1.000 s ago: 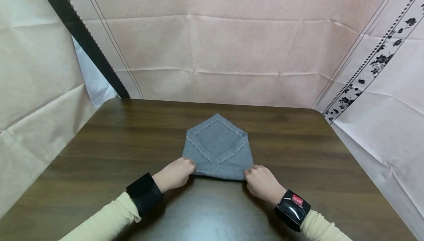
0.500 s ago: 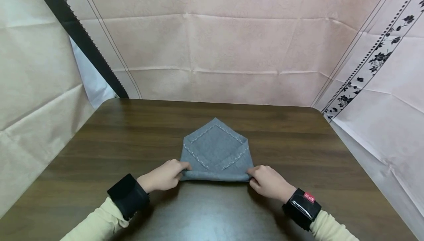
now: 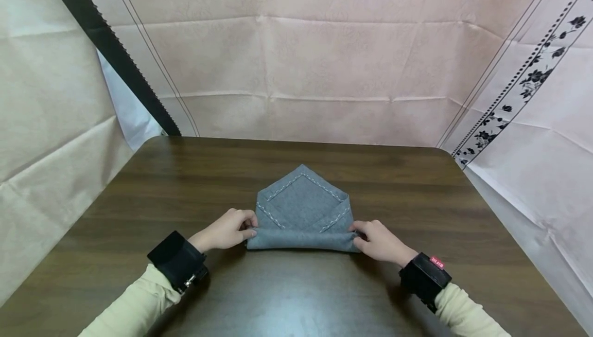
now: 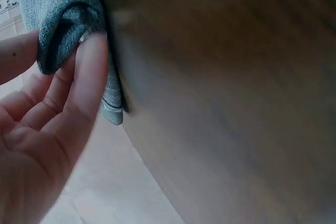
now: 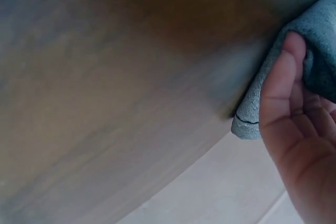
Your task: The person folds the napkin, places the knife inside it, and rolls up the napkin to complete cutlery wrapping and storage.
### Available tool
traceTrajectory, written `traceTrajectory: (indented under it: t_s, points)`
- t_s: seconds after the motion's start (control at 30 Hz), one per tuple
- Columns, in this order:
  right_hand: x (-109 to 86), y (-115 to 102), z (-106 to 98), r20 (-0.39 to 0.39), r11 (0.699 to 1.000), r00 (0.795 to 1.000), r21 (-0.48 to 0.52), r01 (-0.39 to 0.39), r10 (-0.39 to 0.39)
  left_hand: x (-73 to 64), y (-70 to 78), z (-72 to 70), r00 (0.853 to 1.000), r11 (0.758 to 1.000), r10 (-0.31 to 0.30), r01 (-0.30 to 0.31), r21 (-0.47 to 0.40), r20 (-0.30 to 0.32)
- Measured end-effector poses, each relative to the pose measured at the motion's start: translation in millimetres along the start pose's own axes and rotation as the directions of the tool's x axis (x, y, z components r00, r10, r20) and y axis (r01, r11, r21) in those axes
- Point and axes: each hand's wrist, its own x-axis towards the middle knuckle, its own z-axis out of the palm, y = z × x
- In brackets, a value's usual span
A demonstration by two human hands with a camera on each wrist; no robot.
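A blue-grey cloth with white dashed stitching lies folded on the table, its far end coming to a point. The near edge is turned over into a thick roll. At the roll's left end my left hand pinches the cloth between thumb and fingers; the left wrist view shows the curled layers of the fabric in that grip. My right hand pinches the other end, and in the right wrist view the thumb lies against the cloth. Some fingertips are hidden in the folds.
The brown wooden table extends around the cloth on all sides. Behind it hangs a creased pale curtain, with a black band at left and a floral strip at right. Each wrist wears a black band.
The near edge of the cloth has been turned over away from me into a roll, covering part of the lower stitching. Both hands have moved outward to its ends.
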Motion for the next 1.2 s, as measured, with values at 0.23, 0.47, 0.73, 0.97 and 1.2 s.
traceTrajectory:
  t_s: [0.23, 0.47, 0.73, 0.97, 1.2]
  points:
    - [5.4, 5.4, -5.9, 0.011, 0.996, 0.996, 0.028, -0.085, 0.085, 5.5, -0.2, -1.8, 0.996, 0.997, -0.017, 0.023, 0.075, -0.084]
    - [12.4, 0.2, -5.4, -0.092, 0.983, 0.985, -0.095, -0.157, 0.148, 12.1, 2.2, 3.3, 0.991, 0.964, -0.061, 0.089, 0.249, -0.116]
    - [13.1, -3.3, 8.3, -0.286, 0.916, 0.957, -0.371, -0.155, 0.047, 14.5, 23.6, 12.6, 0.98, 0.785, 0.145, -0.033, 0.618, -0.132]
    - [12.1, 0.5, 15.0, -0.304, 0.841, 0.915, -0.537, 0.064, -0.264, 7.3, 28.3, 17.5, 0.991, 0.808, 0.111, -0.047, 0.588, -0.073]
    - [9.8, 0.9, 15.2, -0.25, 0.822, 0.924, -0.559, 0.106, -0.289, 2.3, 33.8, 22.7, 0.999, 0.736, 0.047, -0.037, 0.676, 0.003]
